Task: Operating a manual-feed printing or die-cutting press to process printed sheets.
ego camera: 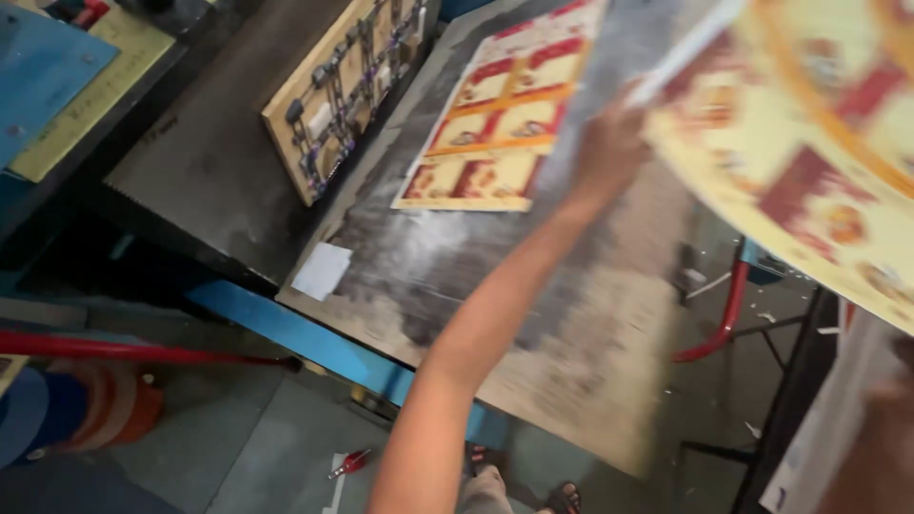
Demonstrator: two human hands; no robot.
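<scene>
The left hand [609, 143] is closed on the near edge of a large printed sheet [809, 143], yellow with red panels; its grip pinches that edge, though blur hides how the fingers lie. The sheet is held up in the air at the right of the view, tilted, well above the counter [533, 314]. It looks like thin card: light, wide, fairly stiff across its face yet likely to flap and bend at a corner, so a hold along the edge seems the safest, and a second hold on the far side would steady it. The right hand [881, 447] shows only as a blurred patch at the lower right, and whether it holds anything I cannot tell. A second printed sheet [500, 114] of the same kind lies flat on the counter, just beside a wooden cutting die [347, 90] tilted on the dark bed. A white paper scrap [322, 270] sits near the counter's left edge. The worn counter offers broad bare room in the middle; below it run a blue beam [305, 343] and a red bar [143, 350].
</scene>
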